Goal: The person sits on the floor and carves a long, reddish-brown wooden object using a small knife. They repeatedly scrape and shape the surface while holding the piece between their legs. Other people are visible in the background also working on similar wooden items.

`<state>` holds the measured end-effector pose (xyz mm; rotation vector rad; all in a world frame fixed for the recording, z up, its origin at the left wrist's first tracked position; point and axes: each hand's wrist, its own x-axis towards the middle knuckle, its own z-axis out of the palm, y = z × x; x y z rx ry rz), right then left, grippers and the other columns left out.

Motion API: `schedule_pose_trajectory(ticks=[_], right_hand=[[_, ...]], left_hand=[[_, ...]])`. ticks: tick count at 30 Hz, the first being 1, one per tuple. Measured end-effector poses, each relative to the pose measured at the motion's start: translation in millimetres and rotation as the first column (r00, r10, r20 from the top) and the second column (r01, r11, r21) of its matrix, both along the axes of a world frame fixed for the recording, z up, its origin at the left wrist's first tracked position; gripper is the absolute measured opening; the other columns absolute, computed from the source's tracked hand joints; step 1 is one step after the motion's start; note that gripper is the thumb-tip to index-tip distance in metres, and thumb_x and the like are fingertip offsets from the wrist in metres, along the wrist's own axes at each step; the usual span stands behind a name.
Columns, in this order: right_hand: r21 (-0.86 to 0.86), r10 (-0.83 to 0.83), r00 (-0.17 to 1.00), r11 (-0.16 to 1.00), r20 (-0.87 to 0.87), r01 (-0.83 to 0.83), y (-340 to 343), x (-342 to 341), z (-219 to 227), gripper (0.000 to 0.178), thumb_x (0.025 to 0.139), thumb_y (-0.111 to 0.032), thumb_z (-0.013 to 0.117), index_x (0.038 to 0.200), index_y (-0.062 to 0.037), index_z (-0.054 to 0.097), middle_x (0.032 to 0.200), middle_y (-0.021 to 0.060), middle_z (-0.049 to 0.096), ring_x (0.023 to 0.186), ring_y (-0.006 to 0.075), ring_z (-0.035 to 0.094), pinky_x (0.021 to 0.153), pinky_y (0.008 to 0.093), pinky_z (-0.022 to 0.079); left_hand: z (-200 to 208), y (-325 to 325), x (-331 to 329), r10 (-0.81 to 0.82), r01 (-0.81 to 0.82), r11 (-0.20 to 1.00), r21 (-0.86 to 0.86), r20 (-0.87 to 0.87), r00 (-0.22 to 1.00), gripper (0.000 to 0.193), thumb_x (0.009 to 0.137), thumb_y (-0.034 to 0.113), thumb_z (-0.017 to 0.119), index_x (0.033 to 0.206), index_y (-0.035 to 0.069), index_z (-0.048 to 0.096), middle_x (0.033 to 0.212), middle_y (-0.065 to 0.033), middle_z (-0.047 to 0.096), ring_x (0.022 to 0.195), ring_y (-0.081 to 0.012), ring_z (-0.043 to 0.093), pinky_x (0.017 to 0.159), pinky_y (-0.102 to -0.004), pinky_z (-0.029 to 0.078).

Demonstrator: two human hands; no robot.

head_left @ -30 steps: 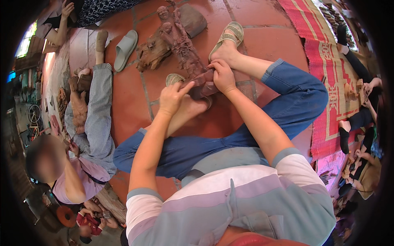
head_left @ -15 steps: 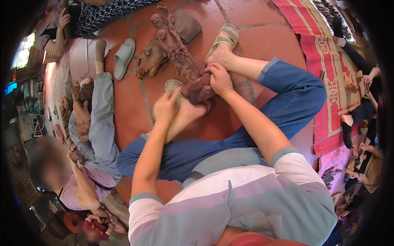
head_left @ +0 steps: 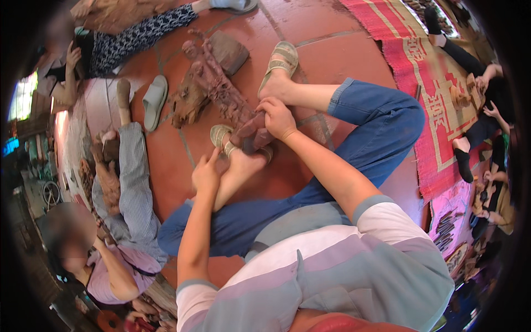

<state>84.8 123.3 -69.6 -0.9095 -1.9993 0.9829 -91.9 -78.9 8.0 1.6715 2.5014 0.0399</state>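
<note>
A reddish-brown carved wooden statue, with figures cut along its length, lies tilted on the floor, its blocky base between my sandalled feet. My right hand is closed round the right side of that base. Over my left ankle, my left hand is curled, its index finger raised toward the base but apart from it. What its fingers hold, if anything, is hidden. My left sandal sits beside the base; my right sandal stands farther off, right of the statue.
A rough wood chunk and a flat brown block lie against the statue. Left is a loose grey slipper. A person in lilac sits at left; others work around the red mat at right.
The whole view has shifted, with the statue and my legs now farther left. My left hand has drawn back slightly from the statue's base; my right hand stays on it.
</note>
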Motion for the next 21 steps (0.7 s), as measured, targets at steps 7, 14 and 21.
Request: schedule_pose_trajectory(ticks=[7,14,21], right_hand=[[0.085,0.004,0.993,0.996,0.115,-0.014,4,-9,-20,0.018,0.073,-0.013,0.056,0.086,-0.0088,0.068,0.096,0.0114,0.062,0.096,0.0310,0.058,0.089,0.0390,0.046],[0.007,0.089,0.996,0.996,-0.009,-0.089,-2,9,-20,0.023,0.074,-0.001,0.053,0.093,-0.0088,0.063,0.099,0.0113,0.058,0.100,0.0325,0.056,0.088,0.0394,0.047],[0.016,0.047,0.998,0.999,-0.032,-0.046,-2,12,-15,0.020,0.076,-0.004,0.055,0.092,-0.0117,0.065,0.098,0.0111,0.059,0.096,0.0340,0.058,0.081,0.0416,0.049]], left_hand=[[18,68,58,-0.224,0.178,0.946,0.271,0.150,0.963,0.054,0.086,0.005,0.053,0.135,0.029,0.053,0.092,-0.0087,0.059,0.081,-0.0306,0.061,0.068,-0.0412,0.050],[-38,13,21,-0.155,0.156,0.977,0.146,-0.013,0.988,0.057,0.079,0.004,0.058,0.131,0.028,0.057,0.090,-0.0104,0.061,0.075,-0.0327,0.062,0.062,-0.0430,0.051],[26,56,56,-0.249,0.111,0.916,0.386,0.327,0.912,0.052,0.085,0.002,0.054,0.130,0.027,0.058,0.094,-0.0095,0.062,0.082,-0.0319,0.063,0.068,-0.0401,0.051]])
